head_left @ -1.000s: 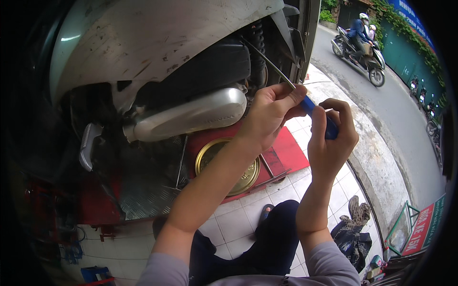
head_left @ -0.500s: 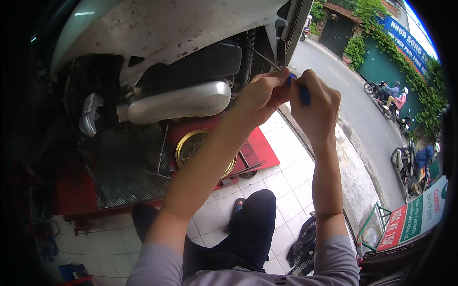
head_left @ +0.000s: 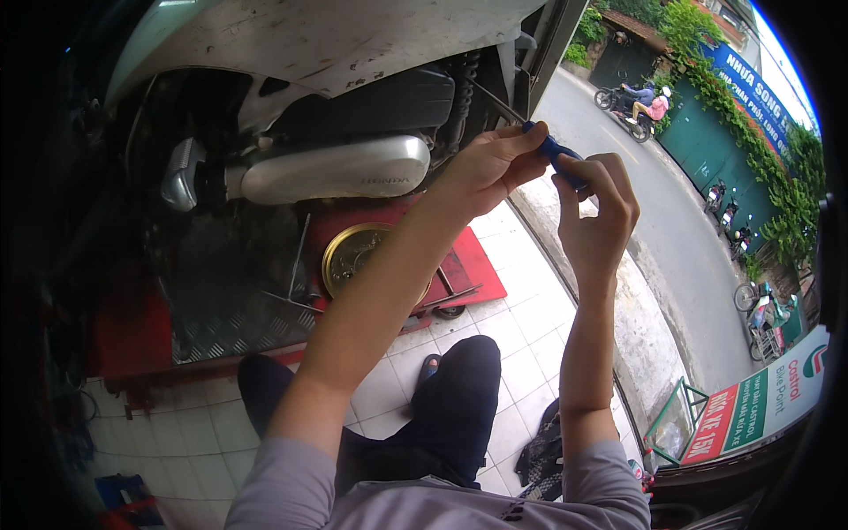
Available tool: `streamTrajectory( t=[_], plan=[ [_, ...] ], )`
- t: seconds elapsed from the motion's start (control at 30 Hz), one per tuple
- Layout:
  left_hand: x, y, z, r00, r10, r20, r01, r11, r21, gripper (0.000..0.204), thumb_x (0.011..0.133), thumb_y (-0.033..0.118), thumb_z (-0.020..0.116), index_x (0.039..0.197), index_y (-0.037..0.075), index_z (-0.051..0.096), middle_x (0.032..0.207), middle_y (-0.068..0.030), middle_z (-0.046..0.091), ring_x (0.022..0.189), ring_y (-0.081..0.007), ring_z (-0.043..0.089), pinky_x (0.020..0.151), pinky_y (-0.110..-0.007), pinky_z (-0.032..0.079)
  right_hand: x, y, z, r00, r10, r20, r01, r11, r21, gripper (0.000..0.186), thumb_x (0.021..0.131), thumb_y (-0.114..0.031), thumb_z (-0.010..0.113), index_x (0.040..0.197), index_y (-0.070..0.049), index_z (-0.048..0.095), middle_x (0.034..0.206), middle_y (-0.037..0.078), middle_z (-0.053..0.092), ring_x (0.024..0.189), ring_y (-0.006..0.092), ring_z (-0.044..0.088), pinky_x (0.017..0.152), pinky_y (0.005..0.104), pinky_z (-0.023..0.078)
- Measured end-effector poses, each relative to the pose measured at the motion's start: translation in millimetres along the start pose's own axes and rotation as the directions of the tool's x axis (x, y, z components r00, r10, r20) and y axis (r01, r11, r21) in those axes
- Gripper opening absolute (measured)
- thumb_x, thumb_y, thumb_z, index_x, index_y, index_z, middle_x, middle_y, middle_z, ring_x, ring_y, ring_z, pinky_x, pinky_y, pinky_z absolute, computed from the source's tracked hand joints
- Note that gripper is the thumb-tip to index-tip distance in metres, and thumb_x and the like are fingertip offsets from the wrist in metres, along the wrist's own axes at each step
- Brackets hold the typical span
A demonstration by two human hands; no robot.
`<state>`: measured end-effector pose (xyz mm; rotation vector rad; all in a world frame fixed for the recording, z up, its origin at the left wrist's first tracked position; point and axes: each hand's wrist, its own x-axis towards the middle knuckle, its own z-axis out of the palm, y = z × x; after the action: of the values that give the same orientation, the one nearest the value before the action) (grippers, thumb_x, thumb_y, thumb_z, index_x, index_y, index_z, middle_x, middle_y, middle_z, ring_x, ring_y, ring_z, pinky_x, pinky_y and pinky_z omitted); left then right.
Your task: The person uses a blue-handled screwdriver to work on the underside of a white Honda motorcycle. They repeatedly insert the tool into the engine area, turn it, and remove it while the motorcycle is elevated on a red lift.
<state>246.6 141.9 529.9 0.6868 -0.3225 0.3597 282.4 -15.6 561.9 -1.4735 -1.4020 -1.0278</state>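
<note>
Both hands are raised at the rear of a motorbike with a scuffed pale body panel (head_left: 309,35). Between them is a screwdriver (head_left: 554,148) with a blue handle; its thin metal shaft runs up and left toward the bike's rear, where the tip cannot be made out. My left hand (head_left: 496,168) pinches the shaft end of the handle between thumb and fingers. My right hand (head_left: 602,208) closes its fingertips on the handle's other end. Near the shaft is a dark coil spring (head_left: 466,84). Below it lies a silver engine cover (head_left: 340,170).
The bike stands on a red platform (head_left: 481,265) holding a gold round tray (head_left: 329,269) and thin metal rods. Dark cloth (head_left: 541,455) lies on the white tiled floor (head_left: 446,327). A signboard (head_left: 751,406) stands at right, by the road (head_left: 609,146), where a motorbike (head_left: 638,110) carries riders.
My right hand has shifted its grip, its fingers opening out from a closed fist so more of the blue handle shows. My left hand keeps its hold. On the road, the riders moved farther up.
</note>
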Motion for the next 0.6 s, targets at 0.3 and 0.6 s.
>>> streamTrajectory(
  t=[0.3, 0.6],
  plan=[
    [-2, -2, 4, 0.991, 0.137, -0.011, -0.137, 0.988, -0.065, 0.014, 0.096, 0.008, 0.057, 0.104, -0.003, 0.061, 0.103, -0.0123, 0.064, 0.104, -0.0203, 0.062, 0.097, -0.03, 0.051, -3, -15, 4, 0.945, 0.32, -0.061, -0.318, 0.947, 0.042, 0.025, 0.076, -0.007, 0.079, 0.097, -0.001, 0.066, 0.062, 0.004, 0.061, 0.052, 0.0064, 0.058, 0.05, 0.0208, 0.045],
    [0, 4, 10, 0.998, -0.03, -0.047, 0.032, 0.998, 0.059, 0.02, 0.096, 0.015, 0.059, 0.101, -0.003, 0.061, 0.101, -0.0119, 0.063, 0.101, -0.0205, 0.062, 0.098, -0.033, 0.05, 1, -2, -2, 0.998, 0.053, -0.026, -0.055, 0.995, -0.085, 0.024, 0.075, -0.007, 0.08, 0.094, -0.002, 0.067, 0.061, 0.003, 0.06, 0.048, 0.0068, 0.052, 0.05, 0.0228, 0.043]
  ],
)
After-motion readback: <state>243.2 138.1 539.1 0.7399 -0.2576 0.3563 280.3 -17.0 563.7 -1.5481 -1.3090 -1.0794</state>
